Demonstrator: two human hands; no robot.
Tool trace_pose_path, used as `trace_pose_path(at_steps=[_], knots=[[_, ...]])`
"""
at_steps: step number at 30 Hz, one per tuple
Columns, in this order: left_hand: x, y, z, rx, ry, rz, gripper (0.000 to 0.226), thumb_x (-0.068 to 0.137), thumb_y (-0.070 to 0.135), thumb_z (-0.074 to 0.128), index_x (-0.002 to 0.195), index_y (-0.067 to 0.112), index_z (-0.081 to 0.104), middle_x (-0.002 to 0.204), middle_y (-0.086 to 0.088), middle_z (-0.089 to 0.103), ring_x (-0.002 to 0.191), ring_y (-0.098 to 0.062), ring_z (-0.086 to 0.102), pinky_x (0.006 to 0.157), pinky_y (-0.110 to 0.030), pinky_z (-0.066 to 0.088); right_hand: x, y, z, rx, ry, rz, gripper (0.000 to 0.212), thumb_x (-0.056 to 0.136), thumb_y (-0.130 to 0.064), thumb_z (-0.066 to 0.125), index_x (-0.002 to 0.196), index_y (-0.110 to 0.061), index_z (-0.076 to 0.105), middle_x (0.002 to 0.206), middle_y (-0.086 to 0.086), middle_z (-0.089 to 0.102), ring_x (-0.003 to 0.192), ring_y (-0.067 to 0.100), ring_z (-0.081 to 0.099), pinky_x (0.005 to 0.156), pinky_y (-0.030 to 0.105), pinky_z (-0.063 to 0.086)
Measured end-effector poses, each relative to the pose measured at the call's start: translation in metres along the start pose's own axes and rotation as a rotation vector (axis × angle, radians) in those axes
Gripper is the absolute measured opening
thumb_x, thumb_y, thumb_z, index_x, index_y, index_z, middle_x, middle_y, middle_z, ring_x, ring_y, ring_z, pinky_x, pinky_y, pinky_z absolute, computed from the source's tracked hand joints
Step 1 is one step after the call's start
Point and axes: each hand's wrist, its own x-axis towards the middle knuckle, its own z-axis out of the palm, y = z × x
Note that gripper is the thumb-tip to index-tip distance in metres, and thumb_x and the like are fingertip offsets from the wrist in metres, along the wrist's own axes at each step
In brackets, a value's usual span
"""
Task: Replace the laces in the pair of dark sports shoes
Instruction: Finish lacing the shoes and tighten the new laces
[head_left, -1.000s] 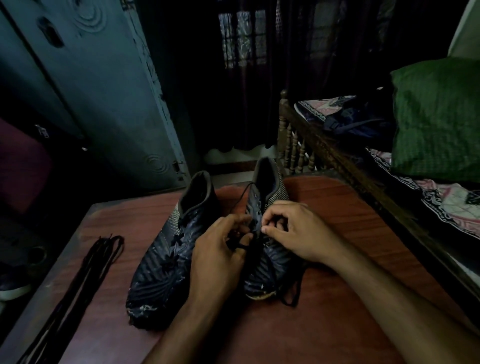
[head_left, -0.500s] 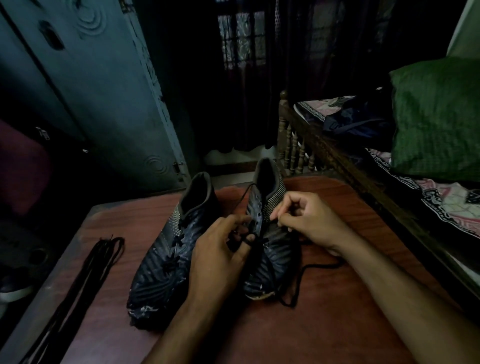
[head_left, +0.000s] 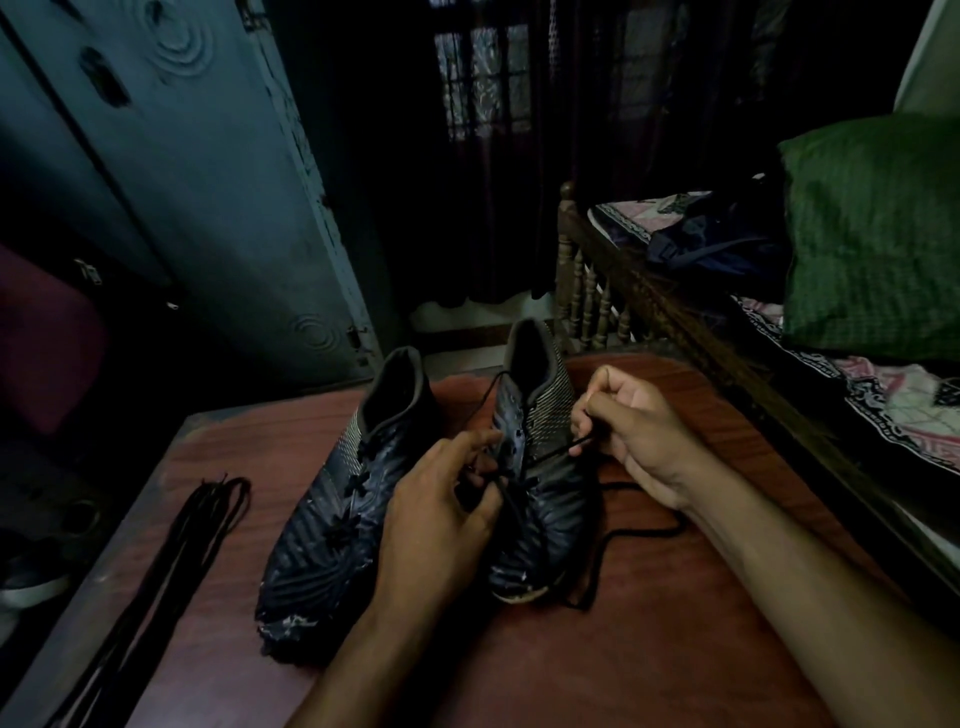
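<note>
Two dark patterned sports shoes stand side by side on the red-brown table (head_left: 675, 649), toes toward me. The left shoe (head_left: 332, 519) has no hand on it. My left hand (head_left: 441, 512) grips the lace area of the right shoe (head_left: 545, 493). My right hand (head_left: 636, 436) sits to the right of that shoe and pinches a black lace (head_left: 558, 451) drawn taut from its eyelets. A slack length of the same lace (head_left: 618, 535) trails over the table past the shoe's toe.
A bundle of black laces (head_left: 176, 561) lies along the table's left edge. A wooden bed frame (head_left: 675, 322) with a green pillow (head_left: 878, 228) borders the table on the right. A blue cabinet (head_left: 197, 182) stands behind on the left.
My right hand has pulled away from the shoe's middle, up and to the right, drawing the lace out with it. The left hand has stayed on the shoe.
</note>
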Motion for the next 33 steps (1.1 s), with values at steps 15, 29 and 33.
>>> trace_pose_path(at_steps=[15, 29, 33], knots=[[-0.001, -0.001, 0.001, 0.020, -0.043, -0.008, 0.053, 0.084, 0.016, 0.077, 0.126, 0.044, 0.060, 0.098, 0.017, 0.063, 0.091, -0.003, 0.064, 0.082, -0.040, 0.057, 0.003, -0.006, -0.012, -0.335, 0.114, -0.221, 0.009, 0.096, -0.011, 0.056, 0.093, -0.018, 0.061, 0.066, 0.002, 0.047, 0.048, 0.012, 0.040, 0.045, 0.025, 0.035], [0.000, 0.000, 0.000, 0.030, -0.020, -0.010, 0.052, 0.084, 0.020, 0.080, 0.124, 0.046, 0.060, 0.097, 0.019, 0.064, 0.088, 0.000, 0.064, 0.081, -0.036, 0.057, -0.012, -0.036, -0.032, -0.812, -0.218, -0.157, 0.017, 0.082, -0.040, 0.075, 0.078, -0.023, 0.074, 0.088, -0.001, 0.075, 0.088, 0.015, 0.068, 0.085, 0.033, 0.050], [0.000, -0.001, 0.001, 0.016, -0.023, -0.015, 0.052, 0.085, 0.019, 0.080, 0.125, 0.045, 0.060, 0.097, 0.018, 0.065, 0.089, -0.001, 0.065, 0.081, -0.037, 0.057, -0.009, -0.027, -0.026, -0.265, -0.154, -0.121, 0.020, 0.096, -0.007, 0.058, 0.077, -0.005, 0.054, 0.103, 0.018, 0.074, 0.085, 0.014, 0.066, 0.076, 0.023, 0.052]])
